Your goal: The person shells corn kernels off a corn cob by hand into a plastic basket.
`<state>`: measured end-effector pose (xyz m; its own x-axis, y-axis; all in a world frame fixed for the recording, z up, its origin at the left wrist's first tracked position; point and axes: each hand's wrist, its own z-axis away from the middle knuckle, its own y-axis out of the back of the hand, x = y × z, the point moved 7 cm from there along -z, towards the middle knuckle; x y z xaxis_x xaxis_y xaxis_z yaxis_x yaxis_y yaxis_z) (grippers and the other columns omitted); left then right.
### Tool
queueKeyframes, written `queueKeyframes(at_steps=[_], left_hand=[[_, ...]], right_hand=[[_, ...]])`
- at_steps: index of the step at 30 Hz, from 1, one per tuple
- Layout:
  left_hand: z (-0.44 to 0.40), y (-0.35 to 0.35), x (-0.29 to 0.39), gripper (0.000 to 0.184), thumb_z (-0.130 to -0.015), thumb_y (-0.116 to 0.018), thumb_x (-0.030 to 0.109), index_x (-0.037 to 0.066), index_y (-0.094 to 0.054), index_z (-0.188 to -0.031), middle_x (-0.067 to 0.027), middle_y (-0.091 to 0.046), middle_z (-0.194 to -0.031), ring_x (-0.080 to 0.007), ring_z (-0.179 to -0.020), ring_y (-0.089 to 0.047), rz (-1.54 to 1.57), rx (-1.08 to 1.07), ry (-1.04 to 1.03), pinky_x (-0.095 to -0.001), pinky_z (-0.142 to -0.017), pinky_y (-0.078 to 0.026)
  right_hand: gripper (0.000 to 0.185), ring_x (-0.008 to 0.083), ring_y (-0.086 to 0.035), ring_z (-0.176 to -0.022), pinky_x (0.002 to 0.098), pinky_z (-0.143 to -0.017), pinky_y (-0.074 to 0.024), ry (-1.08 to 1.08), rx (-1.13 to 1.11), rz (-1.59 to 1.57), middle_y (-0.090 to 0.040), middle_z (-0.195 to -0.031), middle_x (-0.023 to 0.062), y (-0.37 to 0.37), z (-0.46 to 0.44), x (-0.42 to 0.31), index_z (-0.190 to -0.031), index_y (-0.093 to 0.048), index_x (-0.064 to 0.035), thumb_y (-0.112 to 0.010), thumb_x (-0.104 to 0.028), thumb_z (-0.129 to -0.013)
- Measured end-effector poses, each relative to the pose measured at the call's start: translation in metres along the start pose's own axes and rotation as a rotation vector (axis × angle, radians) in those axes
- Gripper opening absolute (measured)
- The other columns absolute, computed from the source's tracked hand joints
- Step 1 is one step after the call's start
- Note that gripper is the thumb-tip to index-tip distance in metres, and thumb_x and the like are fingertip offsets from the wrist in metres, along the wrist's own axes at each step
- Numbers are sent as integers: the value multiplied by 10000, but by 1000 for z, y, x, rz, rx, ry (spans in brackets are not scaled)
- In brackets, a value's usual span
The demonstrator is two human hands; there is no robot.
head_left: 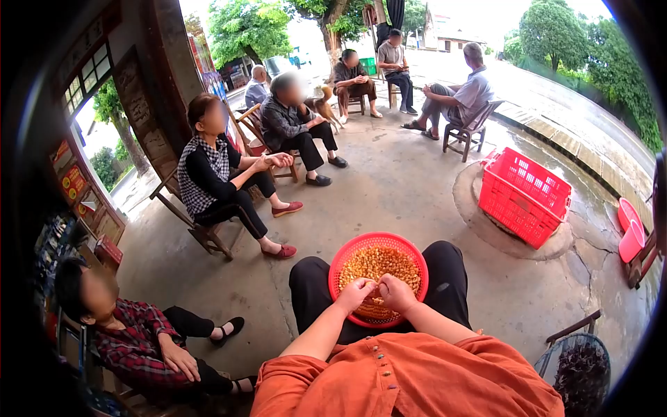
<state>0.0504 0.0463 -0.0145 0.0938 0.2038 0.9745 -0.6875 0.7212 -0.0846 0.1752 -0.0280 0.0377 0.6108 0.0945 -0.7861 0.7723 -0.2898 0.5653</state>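
Note:
A round red plastic basket [335,260] rests on my lap between my knees. It is filled with many small golden-orange pieces [382,263], whose kind is too small to tell. Over the near part of the basket, my left hand [357,293] and my right hand [396,293] meet with fingertips pinched together. Whatever they hold between them is hidden by the fingers. Some pieces near my hands look lined up in rows along the basket's near side.
Large red crates [521,201] stand on the concrete floor ahead to the right. A dark mesh container [580,375] with dark contents is at my lower right. Pink basins [631,240] lie at the far right. Several people sit on chairs around, and a dog [324,104] stands among them.

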Motion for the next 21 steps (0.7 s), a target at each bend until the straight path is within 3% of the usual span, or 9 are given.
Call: queueKeyframes(at_steps=[15,21], left_hand=[[-1,-4,4,280,-999,-581,194,22,-583,-1220,-23,-642,-1067,-89,-959,-597,-57,19,-44,-236,-857,-486],[2,-5,6,305,-999,-579,188,28,-559,-1257,-40,-642,-1087,-101,-981,-607,44,-10,-23,-251,-866,-500]], right_hand=[[194,348,-666,-840,413,-730,-519,-114,-7,-67,-680,-885,185,2,1,13,-976,-620,-44,-627,-227,-911],[187,228,-649,-740,348,-681,-515,-106,5,-165,-662,-793,128,2,1,13,-959,-617,-37,-660,-203,-884]])
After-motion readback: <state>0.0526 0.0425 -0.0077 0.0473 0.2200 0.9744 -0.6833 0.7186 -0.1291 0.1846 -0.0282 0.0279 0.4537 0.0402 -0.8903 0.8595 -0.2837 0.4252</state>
